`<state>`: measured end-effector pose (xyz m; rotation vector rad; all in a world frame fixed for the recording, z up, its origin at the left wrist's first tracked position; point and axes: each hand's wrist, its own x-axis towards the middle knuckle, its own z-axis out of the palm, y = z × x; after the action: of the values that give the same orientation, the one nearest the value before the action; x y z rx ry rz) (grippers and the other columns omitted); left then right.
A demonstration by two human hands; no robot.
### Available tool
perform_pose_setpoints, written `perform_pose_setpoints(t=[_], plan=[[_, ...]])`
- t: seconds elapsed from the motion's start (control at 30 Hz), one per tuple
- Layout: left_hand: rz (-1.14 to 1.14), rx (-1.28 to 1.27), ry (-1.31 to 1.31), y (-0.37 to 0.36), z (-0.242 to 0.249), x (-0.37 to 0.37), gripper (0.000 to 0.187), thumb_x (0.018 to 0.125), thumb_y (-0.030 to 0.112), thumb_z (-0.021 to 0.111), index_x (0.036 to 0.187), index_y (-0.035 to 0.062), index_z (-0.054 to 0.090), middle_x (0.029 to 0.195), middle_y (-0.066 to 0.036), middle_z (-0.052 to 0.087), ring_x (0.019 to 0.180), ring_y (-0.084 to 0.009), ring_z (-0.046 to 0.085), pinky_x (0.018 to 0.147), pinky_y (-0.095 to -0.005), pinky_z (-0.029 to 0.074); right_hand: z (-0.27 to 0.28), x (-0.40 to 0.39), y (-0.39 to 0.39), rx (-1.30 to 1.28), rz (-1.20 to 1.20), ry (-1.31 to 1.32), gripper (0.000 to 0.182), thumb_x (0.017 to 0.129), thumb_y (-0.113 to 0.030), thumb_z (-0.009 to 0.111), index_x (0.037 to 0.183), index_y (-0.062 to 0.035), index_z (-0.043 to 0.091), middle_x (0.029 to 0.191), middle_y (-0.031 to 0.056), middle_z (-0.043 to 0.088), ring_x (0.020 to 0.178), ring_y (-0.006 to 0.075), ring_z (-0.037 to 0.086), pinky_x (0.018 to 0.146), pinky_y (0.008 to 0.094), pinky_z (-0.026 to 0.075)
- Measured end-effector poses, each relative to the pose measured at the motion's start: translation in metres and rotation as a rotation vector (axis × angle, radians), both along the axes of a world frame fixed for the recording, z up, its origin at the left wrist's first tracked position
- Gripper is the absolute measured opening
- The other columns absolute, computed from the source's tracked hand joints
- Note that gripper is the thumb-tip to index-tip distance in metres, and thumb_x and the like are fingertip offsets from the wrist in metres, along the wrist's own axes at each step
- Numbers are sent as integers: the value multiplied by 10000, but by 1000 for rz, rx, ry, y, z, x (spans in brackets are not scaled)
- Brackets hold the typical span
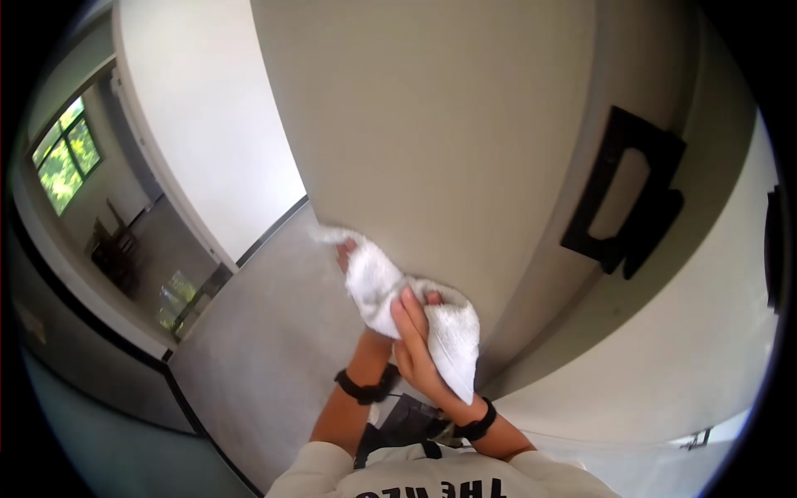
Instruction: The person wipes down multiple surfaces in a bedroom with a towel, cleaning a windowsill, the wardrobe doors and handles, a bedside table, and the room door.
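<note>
1. The tall beige door panel (448, 141) fills the frame's centre, blocking passage forward.
2. A black rectangular pull handle (627, 199) juts out at right, an obstacle there.
3. The grey concrete floor (266, 332) at lower left lies open.
4. The white wall (207, 124) bounds the upper left, beside an open corridor.

Soft daylight enters from the window (66, 158); fisheye bends edges, black vignette corners.

The towel (378, 278) is soft, fluffy white cloth with a rough, loopy feel. The door (440, 141) looks smooth and matt, a pale beige. Its handle (627, 195) is black and dull. The floor (274, 332) is grey, flat and a little speckled.
</note>
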<state>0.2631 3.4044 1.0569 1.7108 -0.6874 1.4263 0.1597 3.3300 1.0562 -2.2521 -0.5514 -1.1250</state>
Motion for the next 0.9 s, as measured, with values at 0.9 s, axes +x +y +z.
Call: perform_pose_setpoints(t=[0.9], plan=[[-783, 354, 228, 98, -32, 62, 760, 734, 289, 709, 1325, 2, 329, 1271, -181, 432, 1169, -296, 419, 956, -392, 367, -21, 63, 93, 6, -577, -247, 412, 876, -463, 475, 1102, -172, 661, 1162, -17, 624, 1136, 241, 497, 999, 427, 352]])
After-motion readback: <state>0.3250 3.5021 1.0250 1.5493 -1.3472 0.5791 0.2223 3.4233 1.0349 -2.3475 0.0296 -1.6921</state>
